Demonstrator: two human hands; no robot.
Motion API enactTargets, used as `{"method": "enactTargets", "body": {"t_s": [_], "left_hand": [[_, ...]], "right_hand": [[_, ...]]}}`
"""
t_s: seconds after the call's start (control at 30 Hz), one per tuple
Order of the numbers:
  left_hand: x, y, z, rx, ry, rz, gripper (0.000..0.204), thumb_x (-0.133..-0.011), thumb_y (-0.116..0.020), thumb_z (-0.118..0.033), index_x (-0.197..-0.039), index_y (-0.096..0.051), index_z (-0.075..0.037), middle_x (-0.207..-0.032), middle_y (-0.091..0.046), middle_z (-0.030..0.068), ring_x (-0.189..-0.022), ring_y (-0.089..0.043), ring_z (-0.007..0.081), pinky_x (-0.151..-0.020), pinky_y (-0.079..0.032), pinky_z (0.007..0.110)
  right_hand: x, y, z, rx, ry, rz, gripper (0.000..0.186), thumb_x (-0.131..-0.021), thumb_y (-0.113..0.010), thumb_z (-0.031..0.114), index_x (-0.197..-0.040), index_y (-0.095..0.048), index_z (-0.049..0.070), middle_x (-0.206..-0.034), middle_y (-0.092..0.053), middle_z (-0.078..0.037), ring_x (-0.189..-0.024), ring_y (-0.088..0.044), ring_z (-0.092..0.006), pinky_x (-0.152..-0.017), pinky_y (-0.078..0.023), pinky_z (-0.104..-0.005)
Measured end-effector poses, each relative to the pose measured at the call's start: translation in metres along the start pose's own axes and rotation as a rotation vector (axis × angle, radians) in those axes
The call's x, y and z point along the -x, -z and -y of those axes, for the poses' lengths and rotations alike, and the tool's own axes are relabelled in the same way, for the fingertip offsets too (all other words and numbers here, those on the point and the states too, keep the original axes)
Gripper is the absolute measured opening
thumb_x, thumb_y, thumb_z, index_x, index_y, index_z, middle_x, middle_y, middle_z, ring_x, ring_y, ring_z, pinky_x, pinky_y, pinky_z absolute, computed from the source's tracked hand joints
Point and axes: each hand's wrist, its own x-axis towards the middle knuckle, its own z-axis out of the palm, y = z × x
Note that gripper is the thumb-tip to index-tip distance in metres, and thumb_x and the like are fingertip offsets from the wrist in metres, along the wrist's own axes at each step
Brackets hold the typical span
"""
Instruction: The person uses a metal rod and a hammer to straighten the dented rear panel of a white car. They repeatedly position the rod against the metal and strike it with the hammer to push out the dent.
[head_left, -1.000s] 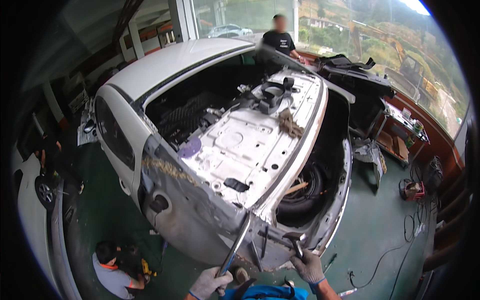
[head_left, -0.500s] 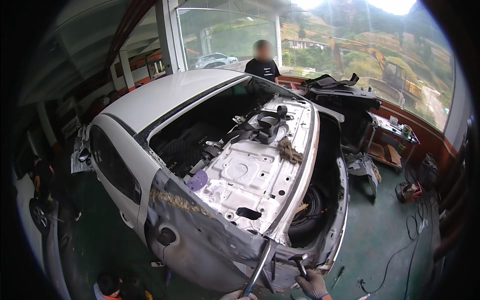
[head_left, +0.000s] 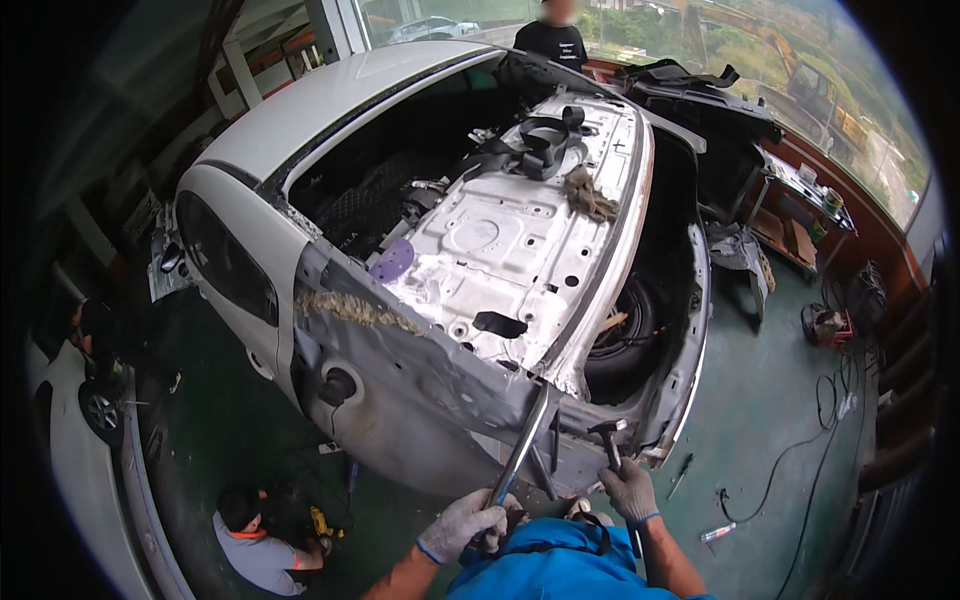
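Note:
My left hand [head_left: 463, 527], in a grey-white work glove, is closed round the lower end of a long metal bar [head_left: 519, 455]. The bar slants up to the rear corner of a white car body [head_left: 420, 385], where its upper end meets the sheet-metal edge. My right hand [head_left: 630, 492], gloved too, grips a hammer [head_left: 607, 429] by its handle, head upward, close to the rear panel and to the right of the bar. Whether the hammer head touches the panel I cannot tell. The bare rear deck [head_left: 485, 235] carries black straps [head_left: 545, 145] and a brown glove-like cloth [head_left: 590, 195].
A purple sanding disc [head_left: 392, 260] lies on the deck's left side. At lower left a person [head_left: 255, 540] crouches near a yellow power tool [head_left: 320, 522]; another person [head_left: 553, 40] stands beyond the car. A cart [head_left: 800, 200] and cables [head_left: 775, 510] are on the right.
My view has tipped downward, so the car sits higher in the picture and more of my hands and blue clothing shows. Both hands keep their tools in about the same place.

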Motion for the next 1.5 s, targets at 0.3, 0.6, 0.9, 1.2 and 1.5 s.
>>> {"method": "enactTargets", "body": {"t_s": [0.3, 0.6, 0.9, 1.2, 1.5], "left_hand": [[0.0, -0.011, -0.002, -0.059, -0.012, -0.088, 0.039, -0.104, -0.066, -0.018, -0.135, -0.057, 0.003, -0.087, -0.063, 0.0062, -0.066, -0.06, 0.0124, -0.06, -0.052, 0.027], [-0.002, -0.012, 0.003, -0.064, 0.019, -0.13, 0.031, -0.104, -0.066, -0.016, -0.13, -0.06, 0.001, -0.086, -0.064, 0.0065, -0.064, -0.061, 0.012, -0.057, -0.052, 0.026], [-0.004, -0.013, 0.003, -0.044, 0.031, -0.153, 0.032, -0.103, -0.068, -0.02, -0.128, -0.061, -0.001, -0.087, -0.064, 0.0035, -0.062, -0.06, 0.0111, -0.057, -0.051, 0.026], [-0.004, -0.023, -0.007, -0.181, -0.012, -0.207, 0.027, -0.103, -0.069, -0.023, -0.117, -0.063, -0.001, -0.085, -0.062, 0.0034, -0.063, -0.061, 0.0096, -0.056, -0.051, 0.027], [-0.008, -0.042, -0.013, -0.3, 0.03, -0.335, 0.023, -0.102, -0.073, -0.024, -0.096, -0.062, -0.004, -0.069, -0.054, 0.0002, -0.05, -0.051, 0.0087, -0.048, -0.048, 0.028]], "right_hand": [[-0.014, 0.005, -0.016, 0.015, 0.037, 0.077, 0.028, -0.1, -0.074, 0.031, -0.099, -0.066, 0.004, -0.075, -0.064, -0.003, -0.062, -0.059, -0.0113, -0.055, -0.048, -0.0307], [-0.016, 0.008, -0.026, -0.005, 0.035, 0.096, 0.027, -0.1, -0.075, 0.029, -0.102, -0.066, 0.004, -0.074, -0.063, -0.001, -0.061, -0.059, -0.0106, -0.054, -0.048, -0.0304], [-0.016, 0.008, -0.031, -0.056, 0.04, 0.086, 0.024, -0.1, -0.075, 0.027, -0.101, -0.066, 0.004, -0.074, -0.063, -0.001, -0.061, -0.058, -0.01, -0.053, -0.048, -0.0298], [-0.012, 0.014, -0.007, -0.032, -0.059, 0.141, 0.04, -0.095, -0.073, 0.037, -0.111, -0.071, 0.001, -0.092, -0.074, -0.023, -0.091, -0.075, -0.0386, -0.082, -0.056, -0.0462], [-0.011, 0.016, -0.004, -0.072, -0.034, 0.128, 0.037, -0.096, -0.074, 0.035, -0.113, -0.071, 0.002, -0.09, -0.075, -0.021, -0.087, -0.075, -0.0361, -0.08, -0.056, -0.0449]]}}
